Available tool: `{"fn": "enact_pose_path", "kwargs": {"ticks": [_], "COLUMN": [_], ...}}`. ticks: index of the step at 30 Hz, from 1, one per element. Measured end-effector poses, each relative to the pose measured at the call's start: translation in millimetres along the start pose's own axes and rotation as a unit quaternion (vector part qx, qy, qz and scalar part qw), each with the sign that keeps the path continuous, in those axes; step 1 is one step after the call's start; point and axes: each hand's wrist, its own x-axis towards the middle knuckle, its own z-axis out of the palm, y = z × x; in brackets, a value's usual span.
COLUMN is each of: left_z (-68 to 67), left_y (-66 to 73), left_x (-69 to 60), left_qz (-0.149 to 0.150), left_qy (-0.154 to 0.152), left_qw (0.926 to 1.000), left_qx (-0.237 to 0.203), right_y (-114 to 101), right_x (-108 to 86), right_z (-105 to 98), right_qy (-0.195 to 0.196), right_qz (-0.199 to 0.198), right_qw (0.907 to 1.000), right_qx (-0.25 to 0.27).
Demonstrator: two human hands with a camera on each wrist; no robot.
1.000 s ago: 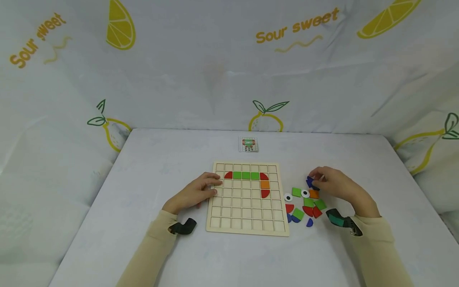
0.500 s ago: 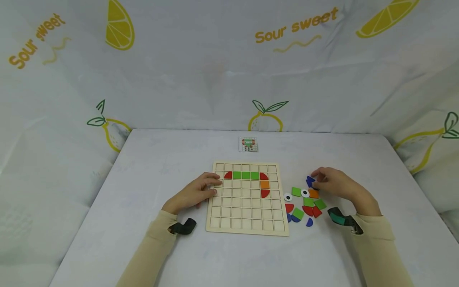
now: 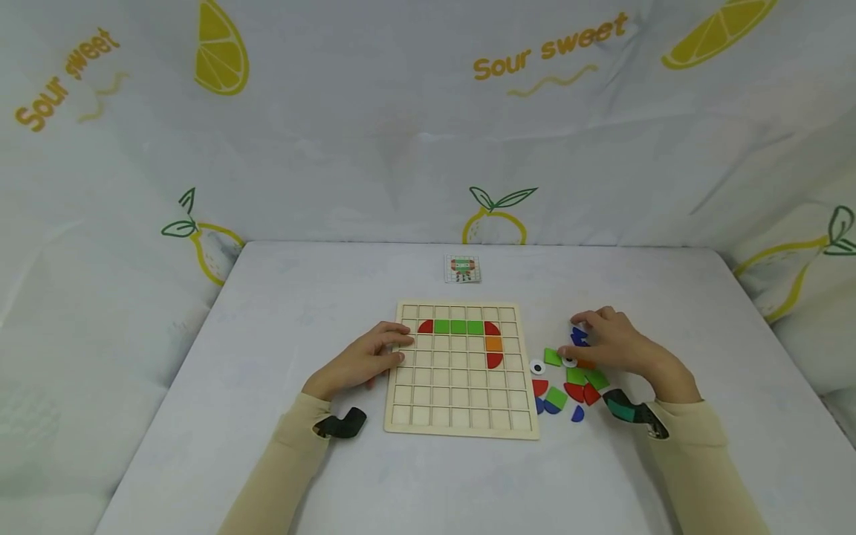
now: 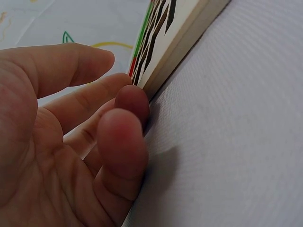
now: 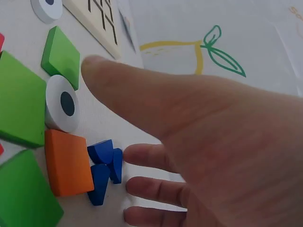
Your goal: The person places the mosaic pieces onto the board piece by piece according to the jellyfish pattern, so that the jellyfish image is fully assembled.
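My left hand (image 3: 361, 358) rests at the left edge of the wooden grid board (image 3: 461, 435), its fingers loosely bent against the rim and holding nothing. On the board lie a row of red and green tiles, plus an orange tile (image 3: 493, 344) and a red quarter-round tile (image 3: 494, 361) down the right side. Over the loose pieces is my right hand (image 3: 618, 345), thumb and fingers spread apart. In the right wrist view its fingertips are beside the small blue pieces (image 5: 100, 183). The thumb lies near a green square (image 5: 61, 56) and a white eye disc (image 5: 61, 103).
Several loose red, green, orange and blue pieces lie right of the board, among them a green square (image 3: 556, 398), a blue quarter-round piece (image 3: 578, 414) and another eye disc (image 3: 537, 367). Behind the board lies a picture card (image 3: 463, 269). A printed cloth (image 3: 334, 148) hangs behind the table.
My right hand has spread its thumb away from the fingers and shifted slightly left; the blue pieces it was fingering lie on the table. The left hand has stayed in place.
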Motion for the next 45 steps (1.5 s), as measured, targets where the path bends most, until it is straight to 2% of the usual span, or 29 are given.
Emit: {"fn": "enact_pose_path", "kwargs": {"ticks": [5, 10, 15, 22, 29, 33, 41, 45], "left_z": [0.6, 0.4, 0.5, 0.3, 0.7, 1.1, 1.1, 1.1], "left_y": [1.3, 2.1, 0.5, -1.1, -0.7, -1.2, 0.9, 0.9], "left_x": [1.0, 1.0, 0.3, 0.1, 0.1, -0.3, -0.6, -0.5], "left_qz": [0.004, -0.001, -0.005, 0.001, 0.0, 0.004, 0.001, -0.001], "left_qy": [-0.003, -0.003, -0.001, 0.001, 0.002, 0.001, 0.002, 0.002], "left_qw": [1.0, 1.0, 1.0, 1.0, 1.0, 1.0, 1.0, 1.0], "left_qx": [-0.003, -0.004, -0.006, -0.001, 0.0, -0.005, -0.005, -0.005], "right_y": [0, 2, 4, 7, 11, 13, 15, 13], "right_x": [-3.0, -6.7, -7.9, -4.1, 3.1, 4.3, -6.7, -7.3], "right_z": [0, -2, -4, -7, -6, -4, -16, -16], "right_qy": [-0.009, -0.044, -0.058, -0.034, 0.012, 0.023, -0.048, -0.048], "right_qz": [-0.007, -0.015, -0.019, -0.008, 0.05, 0.065, 0.102, 0.081], "right_qw": [0.9999, 0.9984, 0.9978, 0.9993, 0.9982, 0.997, 0.9927, 0.9942], "right_qx": [-0.013, -0.032, -0.025, 0.014, 0.031, 0.035, 0.042, 0.053]}}
